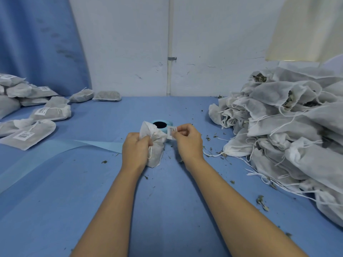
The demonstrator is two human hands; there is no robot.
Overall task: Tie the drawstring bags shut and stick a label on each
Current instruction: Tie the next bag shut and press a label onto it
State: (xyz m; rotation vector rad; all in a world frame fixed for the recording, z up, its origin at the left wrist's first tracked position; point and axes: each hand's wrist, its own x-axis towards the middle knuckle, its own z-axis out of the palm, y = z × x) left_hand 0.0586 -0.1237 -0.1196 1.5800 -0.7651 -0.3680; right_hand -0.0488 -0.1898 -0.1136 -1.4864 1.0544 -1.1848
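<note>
The drawstring bag [155, 145] stood upright at the middle of the blue table [167, 201], its gathered neck clamped in the left hand [136, 147]. At about two o'clock from it, the right hand [187, 140] pinched a small white label [172, 132] between thumb and forefinger, the label touching the bag's upper side. The step looked like sticking the label on. To do it well, the left hand would need to keep the cloth taut and the label be laid flat from one edge, then smoothed. Just behind, at twelve o'clock, sat the label roll [163, 125], its backing strip [74, 147] trailing toward nine o'clock. Labelled bags [27, 134] lay at ten o'clock; untied bags [289, 130] were heaped at three o'clock.
</note>
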